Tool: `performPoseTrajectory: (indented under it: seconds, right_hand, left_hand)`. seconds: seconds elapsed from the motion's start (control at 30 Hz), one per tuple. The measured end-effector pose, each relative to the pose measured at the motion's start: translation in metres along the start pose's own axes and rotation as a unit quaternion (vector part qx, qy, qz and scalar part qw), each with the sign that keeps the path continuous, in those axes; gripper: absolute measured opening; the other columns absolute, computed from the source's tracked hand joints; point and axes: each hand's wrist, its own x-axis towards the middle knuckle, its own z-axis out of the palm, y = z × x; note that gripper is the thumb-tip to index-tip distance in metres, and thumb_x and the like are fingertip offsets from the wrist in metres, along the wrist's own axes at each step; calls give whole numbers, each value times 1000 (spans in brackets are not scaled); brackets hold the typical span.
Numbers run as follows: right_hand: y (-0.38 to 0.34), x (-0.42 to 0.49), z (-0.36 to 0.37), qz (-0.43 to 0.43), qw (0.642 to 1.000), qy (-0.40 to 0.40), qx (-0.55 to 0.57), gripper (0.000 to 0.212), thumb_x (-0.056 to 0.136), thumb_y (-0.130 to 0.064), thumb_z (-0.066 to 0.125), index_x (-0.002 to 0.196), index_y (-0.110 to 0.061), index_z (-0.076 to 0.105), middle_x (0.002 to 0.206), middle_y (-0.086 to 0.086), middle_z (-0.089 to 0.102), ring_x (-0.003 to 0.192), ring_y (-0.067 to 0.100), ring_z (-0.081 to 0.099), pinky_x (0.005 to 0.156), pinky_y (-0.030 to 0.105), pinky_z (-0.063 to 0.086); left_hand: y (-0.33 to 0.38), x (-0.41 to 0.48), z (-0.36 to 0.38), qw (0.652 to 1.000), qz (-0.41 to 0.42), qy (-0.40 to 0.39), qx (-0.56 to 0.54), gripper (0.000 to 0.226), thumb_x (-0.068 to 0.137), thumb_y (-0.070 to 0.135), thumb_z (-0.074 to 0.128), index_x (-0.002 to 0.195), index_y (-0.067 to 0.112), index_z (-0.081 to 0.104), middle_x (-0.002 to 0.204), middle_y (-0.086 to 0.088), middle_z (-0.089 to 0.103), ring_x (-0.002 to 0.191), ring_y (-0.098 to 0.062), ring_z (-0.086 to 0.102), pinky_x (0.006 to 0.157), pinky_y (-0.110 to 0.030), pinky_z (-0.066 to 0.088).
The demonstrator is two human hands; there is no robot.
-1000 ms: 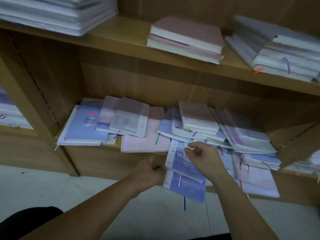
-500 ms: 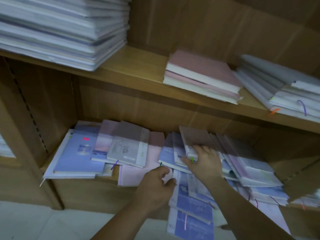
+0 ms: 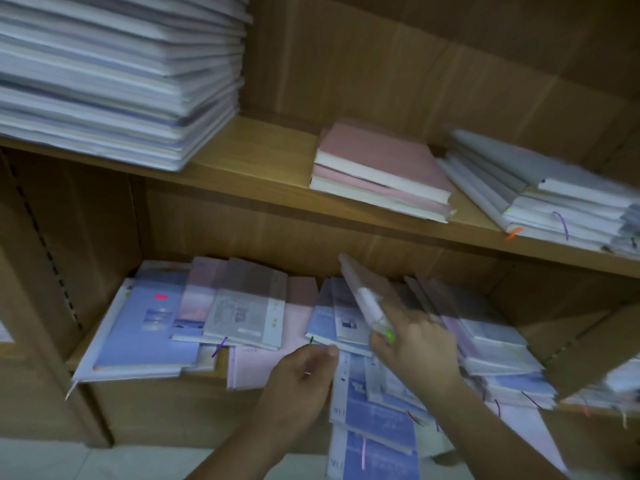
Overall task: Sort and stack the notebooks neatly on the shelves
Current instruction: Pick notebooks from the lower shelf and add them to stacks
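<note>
A loose heap (image 3: pixel 242 323) of notebooks lies on the lower shelf (image 3: pixel 156 389), with several hanging over its front edge. One notebook (image 3: pixel 363 292) is tipped up out of the shelf's middle. Its long axis runs from the shelf's back down to the right hand (image 3: pixel 415 344), the nearer one, by which its near end is gripped. The left hand (image 3: pixel 304 372) is curled at the shelf's front against blue covers; whether anything is pinched cannot be told. The raised notebook is blurred, and the shelf's right part is partly hidden by the right forearm.
</note>
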Motion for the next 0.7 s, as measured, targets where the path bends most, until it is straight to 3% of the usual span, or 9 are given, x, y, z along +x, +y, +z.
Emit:
performPoseTrajectory:
  seconds: [0.07,0.13,0.23,0.3,0.4,0.47,0.57,0.6,0.7]
  right_hand:
    - [-19,-28,-5,-44,997,-66,0,48,60,-39,75,105,-23,74,91,0,74,74,26,69,57,33,52]
    - [-35,-49,-6,-78,990,-115,1,56,55,-44,77,109,-27,75,105,-2,74,87,25,69,68,39,55]
    - [-41,-61,-11,-102,980,-162,53,54,57,-46,74,109,-30,76,109,-5,74,90,21,68,73,38,58]
    - [-38,-53,-26,-97,964,-204,138,44,69,-52,71,110,-37,76,109,-15,74,94,12,68,80,32,59]
    - [-13,-35,-42,50,895,-244,369,14,87,-45,75,95,-35,79,97,-21,75,91,-1,69,85,24,55]
    - [15,-24,-22,150,915,-146,344,10,93,-34,71,100,-32,77,107,-18,75,98,2,68,90,27,54]
    - [43,-13,21,198,946,-151,209,48,91,-32,72,136,-18,62,143,-1,58,132,19,54,108,30,40]
    - [45,-9,35,196,942,-181,203,60,89,-37,74,142,-17,56,150,2,51,139,21,47,112,32,37]
    - [47,1,56,201,922,-280,174,88,82,-65,70,153,-25,41,160,-3,39,146,20,37,116,39,36]
  left_hand:
    - [10,3,9,984,-98,-41,-145,33,97,55,57,102,25,69,98,-5,78,80,-9,75,77,-26,63]
    - [6,9,16,969,-136,-51,-200,34,95,55,62,108,24,69,96,-13,78,83,-28,77,77,-43,64]
    - [-12,15,27,962,-155,-40,-222,30,96,42,67,122,27,67,102,-9,78,86,-29,76,71,-41,59]
    - [-19,17,30,957,-171,-32,-233,22,98,34,65,118,27,70,104,-9,78,90,-32,75,75,-48,60]
    - [-24,29,23,968,-145,62,-193,17,98,28,64,111,24,72,104,-3,78,93,-29,74,89,-52,60]
    - [-18,31,10,976,-111,109,-155,14,100,28,63,112,25,68,107,1,75,96,-25,70,93,-42,56]
    - [-8,23,-13,990,-10,133,-55,19,101,25,61,118,33,59,101,12,69,89,-9,65,74,-23,51]
    - [-10,20,-22,991,11,124,-41,22,101,25,61,119,36,57,102,15,68,90,-5,64,74,-22,52]
    - [-15,17,-34,995,-16,94,-39,22,100,30,62,117,44,59,112,14,71,99,-11,68,97,-39,56]
